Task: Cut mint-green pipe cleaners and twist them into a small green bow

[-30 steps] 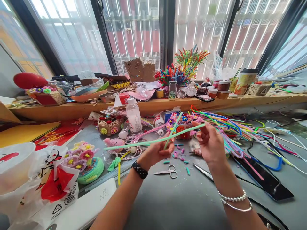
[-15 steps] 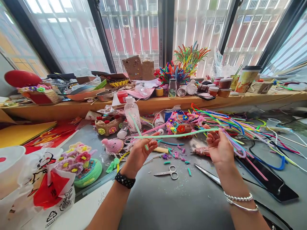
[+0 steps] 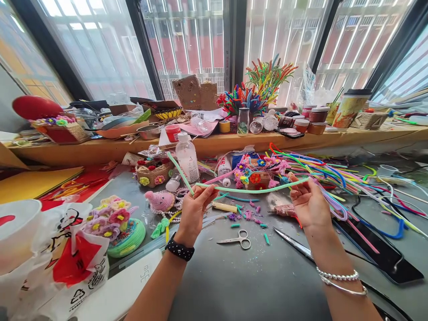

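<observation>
My left hand pinches light green pipe cleaners between thumb and fingers. One green length sticks up and left from that grip; whether it joins the longer piece is hidden by the fingers. The long mint-green pipe cleaner stretches across, sagging slightly, to my right hand, which holds its far end between thumb and fingertips. Below them on the grey table lie small scissors, with green and purple cut scraps behind. Larger pointed metal blades lie by my right wrist, partly covered.
A plastic bottle stands behind my left hand. A bundle of coloured pipe cleaners spreads at the right, near a black phone-like slab. At left are a green pot of fuzzy flowers and a plastic bag.
My left hand has turned and closed more firmly on the green pieces. The short length now leans further left, and the long one sags a little between the hands.
</observation>
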Available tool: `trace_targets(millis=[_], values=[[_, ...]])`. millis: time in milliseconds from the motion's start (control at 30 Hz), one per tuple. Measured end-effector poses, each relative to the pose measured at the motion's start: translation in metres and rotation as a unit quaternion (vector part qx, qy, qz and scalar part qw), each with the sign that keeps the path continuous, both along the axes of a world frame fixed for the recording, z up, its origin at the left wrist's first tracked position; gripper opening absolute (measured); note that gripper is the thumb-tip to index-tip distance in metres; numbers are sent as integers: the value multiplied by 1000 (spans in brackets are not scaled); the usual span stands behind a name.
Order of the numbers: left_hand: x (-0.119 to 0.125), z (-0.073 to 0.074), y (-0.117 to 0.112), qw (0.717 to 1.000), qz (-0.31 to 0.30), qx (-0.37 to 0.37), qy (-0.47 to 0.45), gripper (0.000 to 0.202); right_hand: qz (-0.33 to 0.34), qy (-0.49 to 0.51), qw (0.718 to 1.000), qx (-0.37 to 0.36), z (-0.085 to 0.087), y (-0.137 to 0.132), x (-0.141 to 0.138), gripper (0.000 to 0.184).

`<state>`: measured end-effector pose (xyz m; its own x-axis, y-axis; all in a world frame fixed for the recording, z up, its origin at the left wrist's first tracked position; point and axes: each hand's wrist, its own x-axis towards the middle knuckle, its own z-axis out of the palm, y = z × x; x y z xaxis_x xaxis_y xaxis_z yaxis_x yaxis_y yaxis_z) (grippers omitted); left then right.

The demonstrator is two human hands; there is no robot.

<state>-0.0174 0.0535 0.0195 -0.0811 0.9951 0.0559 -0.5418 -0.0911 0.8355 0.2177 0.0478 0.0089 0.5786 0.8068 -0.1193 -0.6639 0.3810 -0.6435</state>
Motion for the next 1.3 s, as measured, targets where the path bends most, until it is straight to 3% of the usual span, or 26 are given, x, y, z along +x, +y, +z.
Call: trace_targets(millis=[67,233,400,500,633,800,933,1067,1300], values=[[2,-1,-1,1000,10,-4,0,30,34,-31,999,12,-2,-1,-8,6],[10,-5,-3,999,18,-20,30,22,158,-128,978,37,-7,-7,-40,17],[13,-7,-6,998,-30,-23,41,27,249,-161,953,69,-8,-13,-55,19],[14,-8,-8,995,-85,-46,9,36,258,-180,945,96,-7,-16,-58,18],[16,-7,-11,993,-109,-48,4,39,224,-295,926,69,-10,-17,-63,19],[19,-5,-12,997,-47,-14,54,41,237,-368,899,25,-16,-15,-63,29],[18,-8,-9,996,18,10,92,43,238,-424,873,34,-20,-13,-63,24],[16,-12,-7,988,70,39,129,43,237,-423,874,40,-23,-13,-65,20],[16,-13,-6,988,74,49,127,42,263,-483,834,45,-23,-15,-70,18]])
